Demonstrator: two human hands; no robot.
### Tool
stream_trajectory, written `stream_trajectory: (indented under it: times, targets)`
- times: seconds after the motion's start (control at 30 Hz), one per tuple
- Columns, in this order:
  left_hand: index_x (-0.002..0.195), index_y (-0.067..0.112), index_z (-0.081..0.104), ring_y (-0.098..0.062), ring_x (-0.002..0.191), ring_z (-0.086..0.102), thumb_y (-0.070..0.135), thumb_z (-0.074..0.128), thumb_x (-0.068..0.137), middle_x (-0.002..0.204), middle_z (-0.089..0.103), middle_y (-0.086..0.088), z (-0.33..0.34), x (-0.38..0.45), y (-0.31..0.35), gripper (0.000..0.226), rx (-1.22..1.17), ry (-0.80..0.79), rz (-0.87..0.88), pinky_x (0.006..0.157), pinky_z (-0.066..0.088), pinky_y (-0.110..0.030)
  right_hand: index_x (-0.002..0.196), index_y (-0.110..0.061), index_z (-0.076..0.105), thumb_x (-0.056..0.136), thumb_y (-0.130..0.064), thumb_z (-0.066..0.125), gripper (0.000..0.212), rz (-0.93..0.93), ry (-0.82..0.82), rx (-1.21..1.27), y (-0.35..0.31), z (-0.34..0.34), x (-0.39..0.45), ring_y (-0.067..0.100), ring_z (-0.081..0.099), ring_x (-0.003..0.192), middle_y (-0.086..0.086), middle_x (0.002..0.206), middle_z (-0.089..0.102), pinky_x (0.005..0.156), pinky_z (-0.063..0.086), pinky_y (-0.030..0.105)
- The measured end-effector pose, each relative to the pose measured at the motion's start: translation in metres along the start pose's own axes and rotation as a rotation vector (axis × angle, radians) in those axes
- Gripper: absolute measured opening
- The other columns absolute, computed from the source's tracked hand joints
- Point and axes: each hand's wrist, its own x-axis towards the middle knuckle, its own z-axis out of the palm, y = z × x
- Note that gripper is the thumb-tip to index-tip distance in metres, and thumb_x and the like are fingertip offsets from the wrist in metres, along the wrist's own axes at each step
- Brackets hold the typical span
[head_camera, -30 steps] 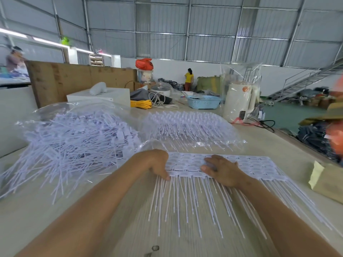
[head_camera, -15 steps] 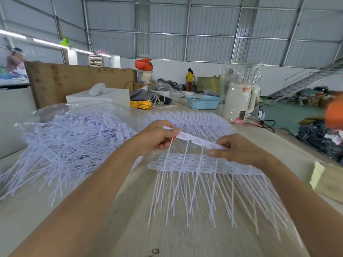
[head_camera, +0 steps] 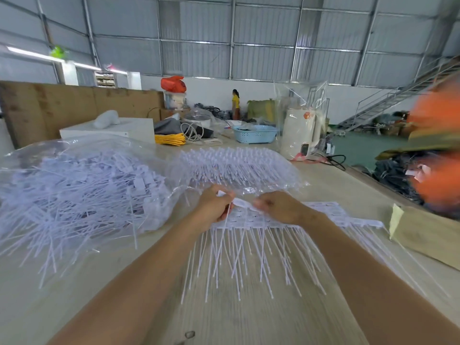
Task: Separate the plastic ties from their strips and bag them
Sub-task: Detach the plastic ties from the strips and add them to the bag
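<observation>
My left hand [head_camera: 216, 207] pinches one end of a short white plastic strip of tie heads [head_camera: 242, 203], fingers and thumb curled round it, and a thin white tail hangs down from that grip. My right hand [head_camera: 278, 206] pinches the other end of the same strip, fingers curled, so the piece is held between both hands just above the pale wooden worktable [head_camera: 124, 282]. Directly beneath my hands lies the flat white sheet of joined plastic ties [head_camera: 331, 215], its block of heads running off to the right and its long thin tails fanning toward me across the tabletop.

To my left sits a large clear plastic bag heaped with loose white ties [head_camera: 82, 190], its open mouth turned toward me with many tails spilling out onto the table. Behind my hands, further back, a second clear bag holds ranks of white ties still in rows [head_camera: 236, 165].

At the right edge of the table a brown cardboard piece [head_camera: 428, 232] lies well apart from my hands. Far back on the table stand a light blue plastic basket [head_camera: 255, 134], a coil of yellow cord [head_camera: 170, 139], a white box [head_camera: 112, 129] and a white appliance wrapped in clear film [head_camera: 301, 133]. A blurred orange shape [head_camera: 438, 155] fills the right border; I cannot tell what it is.
</observation>
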Motion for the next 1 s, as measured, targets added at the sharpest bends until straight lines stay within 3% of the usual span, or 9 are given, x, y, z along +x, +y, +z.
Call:
stream_trajectory:
  times: [0.07,0.17,0.3,0.37,0.47,0.57,0.73,0.87,1.0]
  targets:
    - [0.079,0.013,0.053,-0.012,0.044,0.048,0.016,0.059,0.093,0.061,0.057,-0.008,0.005,-0.002,-0.004,0.016,-0.008,-0.025,0.036,0.045,0.035,-0.02,0.102,-0.011,0.068,0.097,-0.034,0.046,0.031,-0.042,0.037,0.129,-0.012,0.013,0.008,0.02,0.056,0.093,0.006,0.1,0.065,0.084,0.04,0.027]
    - [0.079,0.013,0.052,-0.009,0.037,0.046,0.017,0.059,0.094,0.051,0.056,-0.003,0.008,-0.005,-0.007,0.017,-0.055,-0.034,0.049,0.04,0.033,-0.017,0.091,0.006,0.065,0.094,-0.021,0.055,0.029,-0.078,0.102,0.177,-0.022,0.021,0.015,0.02,0.052,0.071,0.023,0.086,0.063,0.066,0.037,0.025]
    - [0.08,0.01,0.055,-0.015,0.041,0.053,0.022,0.061,0.092,0.063,0.057,-0.015,0.004,-0.007,-0.008,0.018,-0.07,0.007,0.006,0.044,0.042,-0.02,0.087,0.012,0.062,0.089,-0.01,0.06,0.022,-0.113,0.166,0.249,-0.022,0.029,0.015,0.023,0.049,0.068,0.031,0.082,0.059,0.065,0.037,0.031]
    - [0.075,0.008,0.053,-0.019,0.043,0.055,0.026,0.061,0.092,0.064,0.059,-0.018,0.004,-0.008,-0.01,0.026,-0.03,0.021,0.008,0.047,0.047,-0.024,0.087,0.01,0.063,0.088,-0.006,0.06,0.017,-0.132,0.221,0.272,-0.023,0.034,0.016,0.03,0.053,0.074,0.028,0.084,0.061,0.069,0.04,0.032]
    - [0.072,0.005,0.05,-0.023,0.046,0.054,0.027,0.059,0.094,0.062,0.06,-0.02,0.005,-0.008,-0.011,0.032,0.128,0.121,0.111,0.049,0.047,-0.028,0.082,0.004,0.066,0.089,-0.007,0.06,0.014,-0.148,0.241,0.364,-0.025,0.037,0.017,0.019,0.053,0.072,0.013,0.076,0.062,0.067,0.04,0.023]
    - [0.082,-0.003,0.055,-0.025,0.05,0.052,0.022,0.055,0.095,0.065,0.06,-0.02,0.005,-0.009,-0.006,0.029,0.182,0.199,0.218,0.056,0.046,-0.033,0.086,0.002,0.066,0.092,-0.015,0.057,0.02,-0.097,0.179,0.459,-0.024,0.036,0.021,0.019,0.053,0.07,0.02,0.081,0.063,0.068,0.043,0.029]
    - [0.065,0.007,0.054,-0.011,0.035,0.046,0.027,0.054,0.095,0.046,0.053,-0.003,0.005,-0.013,-0.006,0.037,0.171,0.156,0.164,0.043,0.037,-0.018,0.072,-0.005,0.064,0.09,-0.009,0.057,0.02,-0.112,0.143,0.359,-0.028,0.033,0.026,0.006,0.048,0.058,0.006,0.071,0.06,0.061,0.038,0.017]
    - [0.064,0.009,0.05,-0.023,0.054,0.046,0.023,0.049,0.097,0.061,0.053,-0.015,0.006,-0.013,0.0,0.036,0.206,0.173,0.189,0.058,0.038,-0.028,0.07,-0.009,0.06,0.087,-0.004,0.059,0.018,-0.158,0.202,0.372,-0.032,0.035,0.026,0.007,0.046,0.063,-0.004,0.064,0.052,0.063,0.036,0.02]
    - [0.062,0.014,0.046,-0.016,0.038,0.039,0.022,0.05,0.097,0.051,0.047,-0.009,0.006,-0.013,0.005,0.036,0.146,0.142,0.081,0.04,0.028,-0.019,0.076,0.004,0.063,0.085,-0.001,0.06,0.011,-0.189,0.246,0.317,-0.03,0.036,0.027,0.017,0.047,0.069,0.009,0.07,0.054,0.063,0.033,0.026]
